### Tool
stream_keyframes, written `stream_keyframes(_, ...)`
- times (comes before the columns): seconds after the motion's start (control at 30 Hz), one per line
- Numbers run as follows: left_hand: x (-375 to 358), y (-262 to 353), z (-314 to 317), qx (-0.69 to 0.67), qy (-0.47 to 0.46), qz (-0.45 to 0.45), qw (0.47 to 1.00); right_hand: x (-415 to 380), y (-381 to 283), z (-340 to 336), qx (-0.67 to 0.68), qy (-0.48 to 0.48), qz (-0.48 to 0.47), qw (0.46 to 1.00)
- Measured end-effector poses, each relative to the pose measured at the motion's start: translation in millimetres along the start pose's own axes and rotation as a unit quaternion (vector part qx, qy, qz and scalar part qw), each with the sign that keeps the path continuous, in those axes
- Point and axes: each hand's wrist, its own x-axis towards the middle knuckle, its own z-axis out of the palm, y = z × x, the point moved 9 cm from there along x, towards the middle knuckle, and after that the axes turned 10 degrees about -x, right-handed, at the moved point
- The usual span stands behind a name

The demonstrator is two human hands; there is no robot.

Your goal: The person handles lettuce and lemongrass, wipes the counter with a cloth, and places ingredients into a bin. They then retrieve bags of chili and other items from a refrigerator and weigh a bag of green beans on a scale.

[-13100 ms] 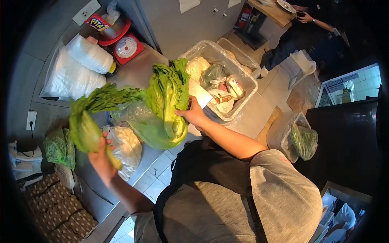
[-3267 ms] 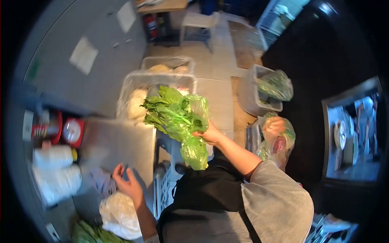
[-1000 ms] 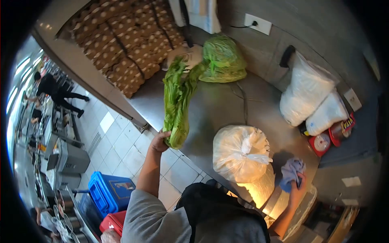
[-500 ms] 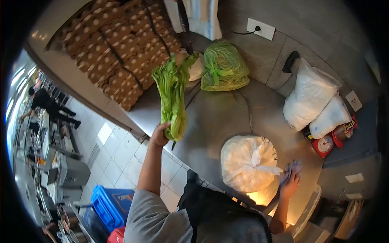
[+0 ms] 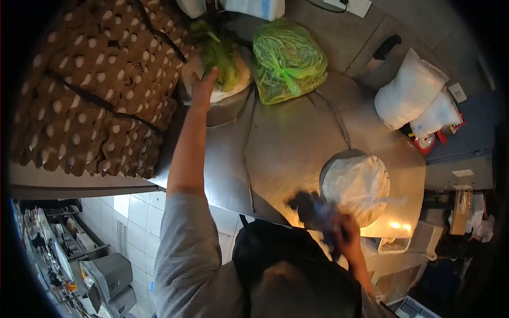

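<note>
My left hand [image 5: 203, 90] reaches to the back of the steel table, its visible fingers apart, at the near end of a bunch of leafy greens [image 5: 227, 69]. The greens lie on a whitish bag [image 5: 236, 90] beside the egg trays; whether my fingers still touch them is hard to see. Near the front edge, my right hand [image 5: 349, 238] is closed on a dark bluish cloth [image 5: 326, 220], blurred by motion. Just beyond the cloth stands a round, tied clear plastic bag with pale contents [image 5: 355, 185].
Stacked egg trays [image 5: 95, 95] with black straps fill the left. A green-filled plastic bag [image 5: 289, 61] sits at the back. White bags [image 5: 408, 93] and a red scale [image 5: 425, 143] stand right, below a wall-mounted knife [image 5: 387, 47]. Loose straps [image 5: 246, 175] cross the steel table [image 5: 289, 148].
My left hand has carried the greens to the back, onto the whitish bag, and its fingers have spread. My right hand has brought the cloth leftward along the front edge. The view has shifted.
</note>
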Motion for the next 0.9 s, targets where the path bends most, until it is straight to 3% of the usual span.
stream_keyframes(0.03,-25,20,-11,0.006,0.03,0.096,0.995,33,-13,4,0.016,0.047,-0.038,0.998)
stream_keyframes(0.1,-86,39,-14,0.187,0.015,0.205,0.961,94,-3,36,-0.054,0.114,-0.053,0.991)
stream_keyframes(0.17,-137,18,5,0.269,-0.05,0.283,0.919,160,11,81,-0.181,0.091,-0.016,0.979)
stream_keyframes(0.23,-166,-5,18,0.369,-0.036,0.363,0.855,203,0,113,-0.405,0.116,-0.007,0.907)
stream_keyframes(0.33,-172,-30,23,0.36,-0.109,0.395,0.838,256,-4,138,-0.362,0.134,-0.034,0.922)
stream_keyframes(0.4,-149,-49,4,0.36,-0.15,0.208,0.897,272,-4,153,-0.346,0.125,-0.068,0.927)
stream_keyframes(0.43,-143,-53,-9,0.354,-0.166,0.111,0.914,274,-9,158,-0.337,0.12,-0.087,0.93)
stream_keyframes(0.53,-128,-13,-49,0.175,-0.139,0.072,0.972,275,-46,192,-0.28,0.064,-0.164,0.944)
stream_keyframes(0.6,-123,28,-60,0.082,-0.125,0.091,0.985,263,-83,243,-0.298,0.064,-0.259,0.917)
stream_keyframes(0.63,-123,50,-63,0.033,-0.12,0.1,0.987,250,-101,270,-0.21,-0.014,-0.237,0.948)
stream_keyframes(0.67,-124,73,-65,-0.035,-0.119,0.114,0.986,221,-144,287,-0.209,-0.014,-0.376,0.903)
stream_keyframes(0.7,-128,97,-66,-0.105,-0.121,0.125,0.979,203,-150,318,-0.073,-0.155,-0.314,0.934)
stream_keyframes(0.73,-134,118,-69,-0.131,-0.127,0.14,0.973,183,-153,348,0.059,-0.267,-0.214,0.938)
stream_keyframes(0.77,-138,134,-79,-0.112,-0.086,0.187,0.972,146,-178,343,-0.044,-0.206,-0.408,0.888)
stream_keyframes(0.8,-144,151,-85,-0.084,-0.078,0.261,0.958,104,-196,333,-0.128,-0.084,-0.571,0.806)
stream_keyframes(0.87,-172,203,-99,-0.03,0.013,0.4,0.916,77,-176,314,-0.082,-0.158,-0.542,0.821)
stream_keyframes(0.9,-178,217,-101,-0.108,-0.012,0.408,0.907,72,-161,295,-0.095,-0.173,-0.513,0.836)
